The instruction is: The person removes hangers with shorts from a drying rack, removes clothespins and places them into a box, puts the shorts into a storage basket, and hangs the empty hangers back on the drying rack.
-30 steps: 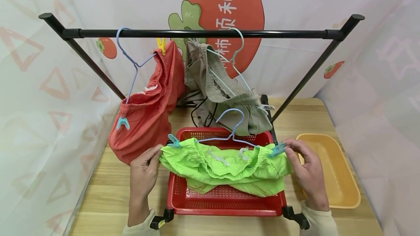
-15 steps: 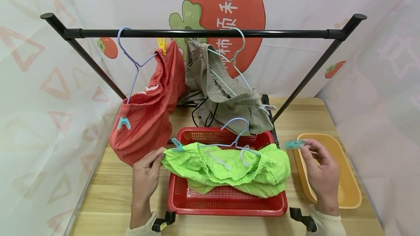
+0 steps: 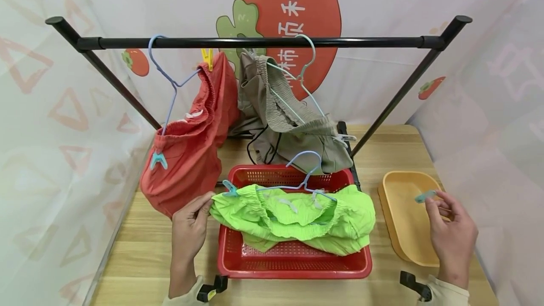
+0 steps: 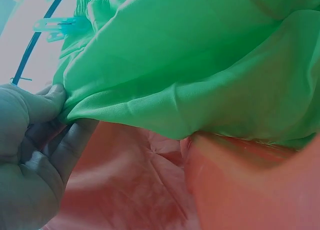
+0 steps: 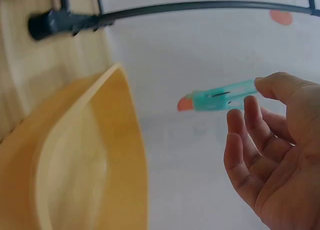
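Observation:
Neon-green shorts point(image 3: 297, 221) with an elastic waistband lie spread over a red basket point(image 3: 293, 273). My left hand point(image 3: 190, 228) pinches their left edge between thumb and fingers, as the left wrist view also shows. Just above that grip, a teal clothespin point(image 3: 230, 188) sits on the waistband. A blue hanger point(image 3: 306, 183) lies in the waist opening, its hook pointing up. Out to the right, my right hand point(image 3: 454, 237) pinches another teal clothespin point(image 5: 220, 97) by one end, over the yellow bin point(image 3: 384, 207). No clothespin shows on the shorts' right end.
A black rack's bar point(image 3: 365, 42) spans the back. From it hang red shorts point(image 3: 191, 155) on a blue hanger, clipped by yellow and teal clothespins, and grey-green shorts point(image 3: 293, 131) on a pale green hanger. White printed curtains point(image 3: 505, 122) enclose the wooden table point(image 3: 131, 244).
My right hand has taken the clothespin off the right end of the green shorts and carried it right, over the yellow bin. The hanger has tilted; the left hand keeps its hold.

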`<state>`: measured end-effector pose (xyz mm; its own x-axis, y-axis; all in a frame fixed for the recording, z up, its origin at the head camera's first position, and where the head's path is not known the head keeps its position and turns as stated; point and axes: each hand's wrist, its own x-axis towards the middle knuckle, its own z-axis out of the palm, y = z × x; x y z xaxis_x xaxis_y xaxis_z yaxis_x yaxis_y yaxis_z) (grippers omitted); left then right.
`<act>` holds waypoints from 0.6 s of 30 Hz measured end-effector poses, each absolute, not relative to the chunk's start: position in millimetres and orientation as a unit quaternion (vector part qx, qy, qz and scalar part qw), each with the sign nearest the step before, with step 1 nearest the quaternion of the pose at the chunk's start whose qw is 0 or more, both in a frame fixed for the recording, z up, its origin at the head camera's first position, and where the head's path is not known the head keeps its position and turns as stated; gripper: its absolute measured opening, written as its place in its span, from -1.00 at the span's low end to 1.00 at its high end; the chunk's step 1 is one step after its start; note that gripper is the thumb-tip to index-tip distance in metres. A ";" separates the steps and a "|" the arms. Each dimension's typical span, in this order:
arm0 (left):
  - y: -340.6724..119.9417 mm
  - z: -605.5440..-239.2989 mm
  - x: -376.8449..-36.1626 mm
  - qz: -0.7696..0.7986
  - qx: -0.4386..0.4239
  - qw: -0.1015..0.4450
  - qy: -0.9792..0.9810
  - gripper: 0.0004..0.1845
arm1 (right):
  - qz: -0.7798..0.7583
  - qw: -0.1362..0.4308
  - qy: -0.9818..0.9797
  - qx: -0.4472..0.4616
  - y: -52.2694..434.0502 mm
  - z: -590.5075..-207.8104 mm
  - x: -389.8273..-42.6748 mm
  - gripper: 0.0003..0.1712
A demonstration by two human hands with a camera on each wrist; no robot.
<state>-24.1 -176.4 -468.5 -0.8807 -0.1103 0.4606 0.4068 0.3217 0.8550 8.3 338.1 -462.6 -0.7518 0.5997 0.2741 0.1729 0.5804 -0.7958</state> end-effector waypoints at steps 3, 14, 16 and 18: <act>-176.3 -468.5 -25.2 -0.581 -0.098 0.211 -0.780 -0.72 | 0.385 0.230 -0.857 -0.253 344.5 -467.2 7.1 -0.53; -174.2 -465.2 -26.8 -0.562 -0.101 0.200 -0.797 -0.72 | 0.421 0.284 -0.852 -0.127 310.0 -453.4 -2.0 -0.81; -174.0 -464.9 -27.0 -0.555 -0.100 0.199 -0.802 -0.72 | 0.427 0.300 -0.851 -0.067 294.1 -443.8 -5.1 -0.85; -173.7 -464.9 -27.4 -0.550 -0.099 0.197 -0.805 -0.73 | 0.438 0.308 -0.845 -0.001 275.6 -434.9 -8.1 -0.84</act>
<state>-27.4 -173.7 -464.9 -0.9025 -0.0576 0.4268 0.3766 0.3753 0.8470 -8.1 275.6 -434.9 -0.8103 0.2721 0.5190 -0.2673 0.6165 -0.7406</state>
